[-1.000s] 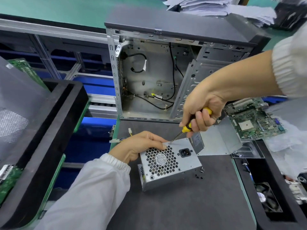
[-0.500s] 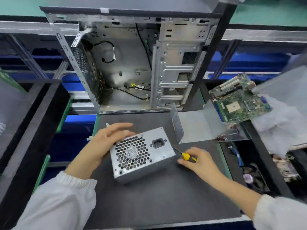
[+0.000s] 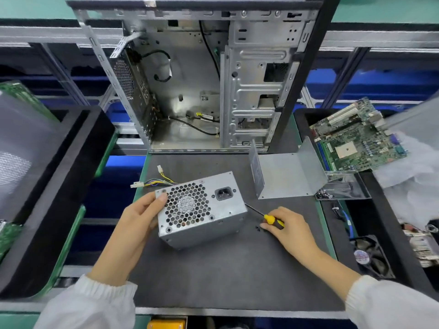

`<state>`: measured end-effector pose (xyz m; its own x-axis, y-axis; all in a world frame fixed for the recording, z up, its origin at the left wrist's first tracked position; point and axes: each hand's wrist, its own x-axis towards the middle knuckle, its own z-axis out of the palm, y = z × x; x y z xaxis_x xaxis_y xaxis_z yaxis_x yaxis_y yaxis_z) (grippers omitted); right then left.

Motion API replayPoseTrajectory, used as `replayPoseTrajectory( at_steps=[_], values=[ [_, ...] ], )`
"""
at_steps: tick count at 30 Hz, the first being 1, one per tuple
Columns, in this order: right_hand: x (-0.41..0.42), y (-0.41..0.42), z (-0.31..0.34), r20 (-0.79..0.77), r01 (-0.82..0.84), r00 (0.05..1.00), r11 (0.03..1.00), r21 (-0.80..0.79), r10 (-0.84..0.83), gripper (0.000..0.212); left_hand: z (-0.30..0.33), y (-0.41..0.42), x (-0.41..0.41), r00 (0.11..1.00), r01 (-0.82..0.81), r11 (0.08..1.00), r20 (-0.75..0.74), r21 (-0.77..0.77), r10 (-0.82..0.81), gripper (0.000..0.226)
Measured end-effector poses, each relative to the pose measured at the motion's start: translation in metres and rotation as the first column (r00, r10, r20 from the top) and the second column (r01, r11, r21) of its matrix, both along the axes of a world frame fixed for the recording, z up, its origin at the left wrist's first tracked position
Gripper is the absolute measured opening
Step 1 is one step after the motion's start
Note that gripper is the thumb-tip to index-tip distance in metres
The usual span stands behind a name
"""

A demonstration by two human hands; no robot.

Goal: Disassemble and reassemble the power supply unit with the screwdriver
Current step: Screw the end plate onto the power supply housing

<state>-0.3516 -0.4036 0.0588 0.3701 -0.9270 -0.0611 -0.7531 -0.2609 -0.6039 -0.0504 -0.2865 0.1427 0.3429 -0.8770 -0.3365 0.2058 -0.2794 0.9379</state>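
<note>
The silver power supply unit (image 3: 202, 210) stands on the dark mat (image 3: 225, 276), fan grille and power socket facing up, its wires trailing out behind it. My left hand (image 3: 135, 222) grips its left side, thumb on the top corner. My right hand (image 3: 288, 230) lies on the mat to the right and holds the yellow-and-black screwdriver (image 3: 270, 218), whose tip points at the unit's right edge. A few small black screws (image 3: 259, 228) lie by my right fingertips. The unit's bent metal cover (image 3: 285, 173) rests behind, to the right.
An open computer case (image 3: 202, 79) stands at the back of the mat. A motherboard (image 3: 354, 141) and a clear tray (image 3: 344, 186) with screws sit at right, a loose fan (image 3: 370, 255) lower right. A black foam tray (image 3: 47, 186) is at left.
My right hand has come down from screwing at the unit's top to the mat on the right, still holding the screwdriver. My left hand has shifted its hold on the unit's left side.
</note>
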Motion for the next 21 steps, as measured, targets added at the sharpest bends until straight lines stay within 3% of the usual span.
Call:
replayPoseTrajectory(
  at_steps=[4,9,13,16,21],
  values=[
    [-0.002,0.0,0.011,0.015,-0.059,0.998,0.998,-0.027,0.059,0.014,0.003,0.005,-0.006,0.999,-0.022,1.0,0.024,0.007,0.022,0.035],
    [0.005,0.005,0.067,0.377,0.111,0.915,0.989,0.098,-0.141,0.016,0.004,0.011,-0.014,0.982,-0.163,0.986,0.108,0.04,0.158,0.046],
    [0.042,0.023,0.127,0.597,-0.124,0.8,0.991,0.056,0.067,0.007,0.002,0.02,-0.014,0.981,-0.121,0.989,0.163,0.09,0.105,0.06],
    [0.075,0.035,0.135,0.57,-0.252,0.795,0.968,-0.001,0.208,0.01,0.004,0.024,-0.017,0.983,-0.124,0.99,0.141,0.06,0.114,0.072],
    [0.093,0.043,0.113,0.401,-0.206,0.869,0.948,-0.241,0.291,0.014,0.011,0.024,-0.023,0.986,-0.148,0.989,0.076,-0.005,0.148,0.059]
  ],
)
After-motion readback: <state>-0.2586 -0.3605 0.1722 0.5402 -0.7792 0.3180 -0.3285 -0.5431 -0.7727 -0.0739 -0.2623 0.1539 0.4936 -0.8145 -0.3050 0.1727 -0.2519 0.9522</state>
